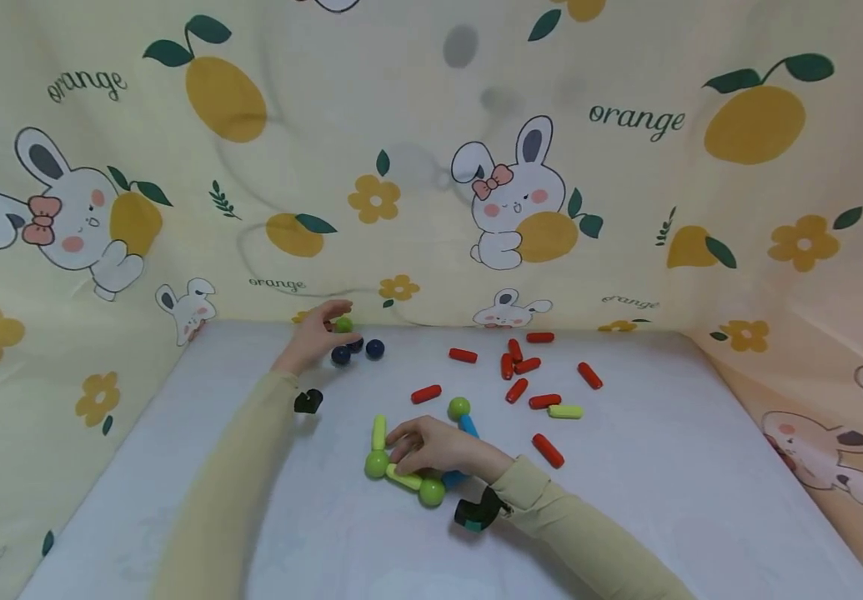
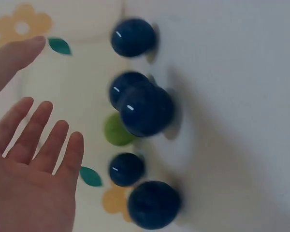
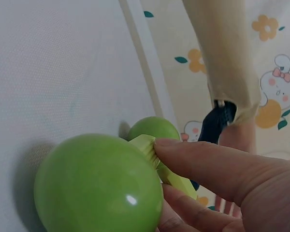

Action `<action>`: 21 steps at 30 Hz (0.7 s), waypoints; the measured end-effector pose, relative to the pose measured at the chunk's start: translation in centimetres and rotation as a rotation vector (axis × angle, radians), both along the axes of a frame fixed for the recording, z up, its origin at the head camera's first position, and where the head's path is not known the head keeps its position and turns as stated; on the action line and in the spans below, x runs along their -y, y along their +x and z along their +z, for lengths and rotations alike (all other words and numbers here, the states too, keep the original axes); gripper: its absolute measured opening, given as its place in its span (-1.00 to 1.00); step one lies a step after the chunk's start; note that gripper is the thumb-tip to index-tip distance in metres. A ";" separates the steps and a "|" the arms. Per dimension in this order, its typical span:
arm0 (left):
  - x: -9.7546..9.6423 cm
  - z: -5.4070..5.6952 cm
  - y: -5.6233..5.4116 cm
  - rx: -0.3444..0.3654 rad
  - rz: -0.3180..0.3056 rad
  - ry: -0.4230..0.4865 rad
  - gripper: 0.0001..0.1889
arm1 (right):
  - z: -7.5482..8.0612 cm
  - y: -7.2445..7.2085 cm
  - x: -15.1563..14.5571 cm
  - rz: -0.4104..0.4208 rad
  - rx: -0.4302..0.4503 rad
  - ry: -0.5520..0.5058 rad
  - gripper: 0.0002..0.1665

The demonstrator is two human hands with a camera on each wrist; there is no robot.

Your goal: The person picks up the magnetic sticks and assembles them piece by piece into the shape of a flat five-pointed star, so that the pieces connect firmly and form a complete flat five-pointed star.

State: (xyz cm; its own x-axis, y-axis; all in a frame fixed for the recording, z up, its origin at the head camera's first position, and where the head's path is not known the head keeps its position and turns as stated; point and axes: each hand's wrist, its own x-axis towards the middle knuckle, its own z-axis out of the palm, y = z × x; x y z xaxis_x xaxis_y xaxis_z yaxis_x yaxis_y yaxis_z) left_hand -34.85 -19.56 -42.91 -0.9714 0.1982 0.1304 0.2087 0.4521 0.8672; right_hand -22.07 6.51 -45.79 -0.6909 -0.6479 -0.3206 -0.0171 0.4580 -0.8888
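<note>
At the back left, my left hand [image 1: 314, 340] reaches toward a green ball [image 1: 343, 324] and several dark blue balls [image 1: 374, 349]. Its fingers look spread in the left wrist view, with the green ball [image 2: 118, 129] apart from them, partly hidden behind blue balls [image 2: 147, 110]. My right hand [image 1: 439, 444] pinches a yellow-green stick [image 1: 403, 477] between thumb [image 3: 198, 162] and fingers. That stick runs between two green balls [image 1: 377, 464] [image 1: 432, 492]. From the left ball extends another yellow-green stick [image 1: 378, 432]. Blue sticks [image 1: 469, 426] and a third green ball [image 1: 459, 407] lie beyond the hand, partly covered.
Several red sticks [image 1: 548, 451] lie scattered over the middle and back right of the white table [image 1: 664, 500]. A loose yellow-green stick [image 1: 565, 412] is among them. Behind the table hangs a patterned curtain [image 1: 416, 108].
</note>
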 end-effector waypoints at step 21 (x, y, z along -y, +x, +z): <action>-0.1 -0.8 -1.9 0.112 0.005 -0.186 -0.40 | -0.1 0.1 -0.1 0.009 0.000 -0.029 -0.54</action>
State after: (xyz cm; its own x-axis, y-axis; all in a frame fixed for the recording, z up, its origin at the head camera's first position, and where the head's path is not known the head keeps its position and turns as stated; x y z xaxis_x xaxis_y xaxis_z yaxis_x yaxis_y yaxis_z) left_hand -36.78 -19.44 -43.74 -0.9788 0.2042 -0.0170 0.1131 0.6074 0.7863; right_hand -21.96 6.63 -45.94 -0.6852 -0.6628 -0.3019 -0.0210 0.4323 -0.9015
